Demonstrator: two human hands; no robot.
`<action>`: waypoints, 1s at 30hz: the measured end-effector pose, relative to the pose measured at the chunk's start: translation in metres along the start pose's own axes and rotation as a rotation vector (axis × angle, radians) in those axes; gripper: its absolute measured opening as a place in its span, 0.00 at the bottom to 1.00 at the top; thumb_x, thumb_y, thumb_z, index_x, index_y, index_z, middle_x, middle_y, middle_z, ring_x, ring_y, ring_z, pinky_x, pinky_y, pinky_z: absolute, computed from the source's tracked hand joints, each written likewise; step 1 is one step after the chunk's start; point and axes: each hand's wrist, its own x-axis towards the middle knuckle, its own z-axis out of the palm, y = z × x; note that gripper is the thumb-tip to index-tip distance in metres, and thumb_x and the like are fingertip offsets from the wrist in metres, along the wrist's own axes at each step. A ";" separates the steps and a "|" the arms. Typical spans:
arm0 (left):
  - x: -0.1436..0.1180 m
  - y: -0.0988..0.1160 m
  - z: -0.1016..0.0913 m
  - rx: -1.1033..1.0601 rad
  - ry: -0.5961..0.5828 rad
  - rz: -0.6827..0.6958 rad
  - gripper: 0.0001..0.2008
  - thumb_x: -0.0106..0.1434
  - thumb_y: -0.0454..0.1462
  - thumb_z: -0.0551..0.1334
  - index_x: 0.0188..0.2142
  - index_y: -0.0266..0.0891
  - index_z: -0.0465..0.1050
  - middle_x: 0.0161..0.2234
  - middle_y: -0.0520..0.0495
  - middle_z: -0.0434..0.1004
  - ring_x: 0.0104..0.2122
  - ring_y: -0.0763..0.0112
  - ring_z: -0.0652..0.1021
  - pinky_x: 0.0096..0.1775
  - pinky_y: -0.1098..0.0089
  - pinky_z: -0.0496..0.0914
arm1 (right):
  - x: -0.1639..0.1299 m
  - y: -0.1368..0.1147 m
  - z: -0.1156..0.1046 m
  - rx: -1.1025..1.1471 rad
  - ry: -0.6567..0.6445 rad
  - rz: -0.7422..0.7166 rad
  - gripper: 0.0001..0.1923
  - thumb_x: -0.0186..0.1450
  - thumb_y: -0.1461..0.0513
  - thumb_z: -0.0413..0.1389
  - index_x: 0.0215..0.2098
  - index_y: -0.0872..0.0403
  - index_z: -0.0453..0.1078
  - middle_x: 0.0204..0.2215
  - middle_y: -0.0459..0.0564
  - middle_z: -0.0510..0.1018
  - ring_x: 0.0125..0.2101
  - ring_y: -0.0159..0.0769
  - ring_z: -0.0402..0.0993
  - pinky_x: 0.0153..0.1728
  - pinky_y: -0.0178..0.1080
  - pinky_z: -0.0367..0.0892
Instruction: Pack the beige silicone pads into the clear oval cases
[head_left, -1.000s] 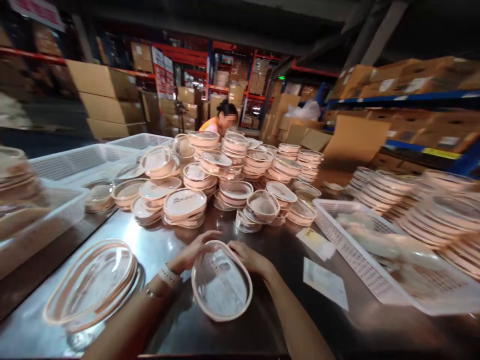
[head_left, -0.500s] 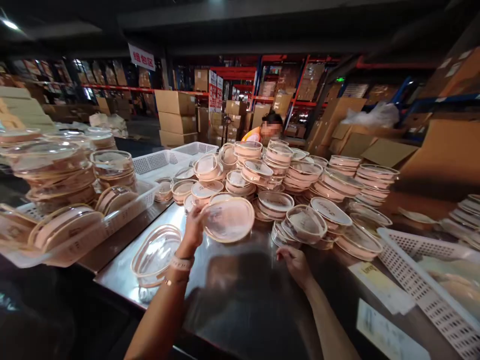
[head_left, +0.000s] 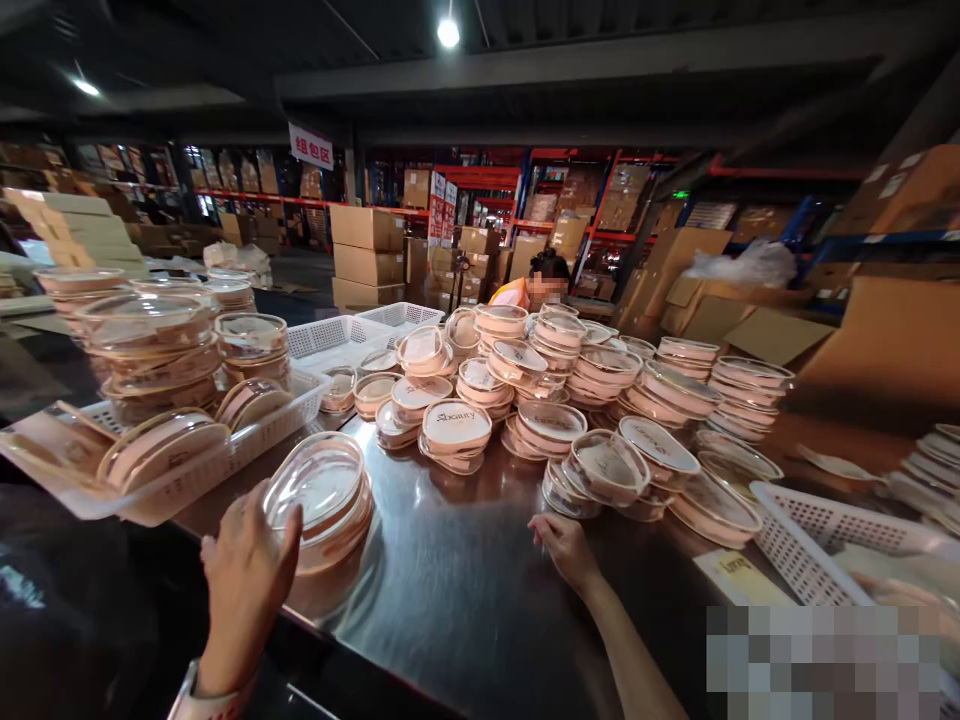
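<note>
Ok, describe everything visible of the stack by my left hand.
The stack is rounded cases with clear, glossy, plastic-looking tops and pinkish sides, piled roughly level. It stands on the shiny table near its edge, right of a white basket. Your left hand is at its near left side, thumb and fingers spread; contact is unclear.

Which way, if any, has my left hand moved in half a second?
Yes: your left hand moved left and nearer you, judged against the metal table.

"组包区" was printed in red on a hanging white sign (head_left: 310, 147). "beauty" could be read in dark letters on a clear-topped oval package (head_left: 457, 428). Lettering on a yellowish card (head_left: 744, 577) could not be fully deciphered.
</note>
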 end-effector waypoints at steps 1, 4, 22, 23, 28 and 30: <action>-0.004 0.001 0.006 -0.010 0.015 0.106 0.29 0.64 0.50 0.53 0.60 0.39 0.64 0.59 0.29 0.65 0.61 0.37 0.62 0.58 0.39 0.55 | 0.000 0.002 0.000 -0.007 0.001 0.001 0.28 0.65 0.42 0.47 0.23 0.53 0.73 0.17 0.49 0.75 0.23 0.41 0.72 0.29 0.41 0.65; -0.007 -0.002 0.026 0.021 0.015 0.304 0.23 0.62 0.47 0.58 0.56 0.44 0.71 0.59 0.33 0.66 0.65 0.39 0.56 0.62 0.40 0.48 | 0.000 0.009 0.001 -0.031 -0.002 0.003 0.27 0.65 0.43 0.47 0.22 0.53 0.72 0.17 0.49 0.74 0.22 0.40 0.71 0.28 0.40 0.64; 0.082 0.130 0.124 -0.862 -0.649 -0.289 0.27 0.53 0.49 0.66 0.48 0.35 0.68 0.33 0.38 0.78 0.39 0.48 0.80 0.43 0.50 0.74 | -0.002 0.029 0.005 -0.027 -0.024 -0.006 0.22 0.65 0.50 0.51 0.22 0.54 0.73 0.17 0.46 0.73 0.23 0.36 0.70 0.30 0.38 0.64; 0.080 0.139 0.132 -0.879 -0.695 -0.320 0.24 0.55 0.49 0.64 0.45 0.35 0.69 0.27 0.43 0.75 0.33 0.52 0.81 0.38 0.53 0.75 | -0.002 0.028 0.005 -0.017 -0.016 -0.008 0.22 0.65 0.50 0.51 0.21 0.54 0.73 0.17 0.46 0.73 0.22 0.36 0.70 0.30 0.38 0.65; 0.067 0.141 0.140 -0.985 -0.780 -0.409 0.17 0.51 0.38 0.65 0.41 0.36 0.69 0.24 0.51 0.72 0.26 0.68 0.77 0.33 0.66 0.74 | 0.000 0.029 0.012 0.089 0.100 0.003 0.17 0.67 0.52 0.50 0.37 0.53 0.76 0.25 0.49 0.78 0.27 0.38 0.75 0.31 0.39 0.71; 0.058 0.142 0.135 -1.007 -0.798 -0.416 0.23 0.51 0.37 0.65 0.47 0.40 0.68 0.29 0.50 0.74 0.28 0.68 0.78 0.32 0.67 0.74 | 0.002 0.032 0.017 0.149 0.153 0.015 0.18 0.68 0.53 0.50 0.50 0.53 0.72 0.36 0.53 0.80 0.34 0.40 0.78 0.35 0.41 0.73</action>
